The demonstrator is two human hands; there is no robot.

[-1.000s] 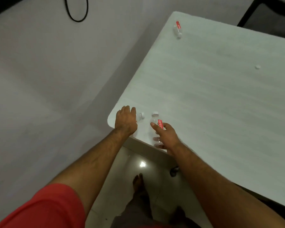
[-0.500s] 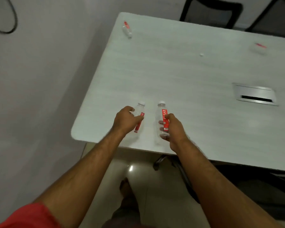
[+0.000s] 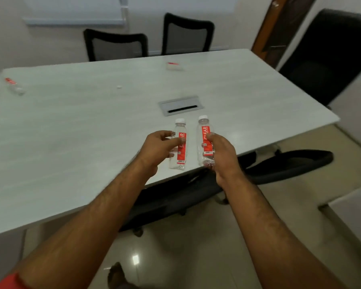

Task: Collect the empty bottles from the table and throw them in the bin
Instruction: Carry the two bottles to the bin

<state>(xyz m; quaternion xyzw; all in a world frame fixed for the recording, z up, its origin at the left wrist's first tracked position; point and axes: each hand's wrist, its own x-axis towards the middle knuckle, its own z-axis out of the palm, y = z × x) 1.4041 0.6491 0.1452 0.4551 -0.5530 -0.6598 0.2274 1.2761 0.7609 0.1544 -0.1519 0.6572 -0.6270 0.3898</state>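
My left hand [image 3: 157, 152] grips a clear empty bottle [image 3: 180, 146] with a red label and white cap, held upright above the near edge of the white table [image 3: 71, 132]. Beside it, my right hand [image 3: 222, 155] holds a second bottle [image 3: 204, 138] of the same kind, also upright. Another empty bottle [image 3: 14, 86] lies on its side at the table's far left corner. A fourth one [image 3: 174, 66], blurred, lies near the far edge. No bin is in view.
A grey cable slot [image 3: 181, 105] is set into the table's middle, and a small white cap [image 3: 119, 87] lies beyond it. Black chairs stand at the far side [image 3: 116, 46], at the right [image 3: 329, 57], and tucked under the near edge [image 3: 288, 163]. Tiled floor lies below me.
Both hands closed on the two bottles at the table corner and lifted them upright. My view swung right and up, bringing the whole table and the chairs into sight.
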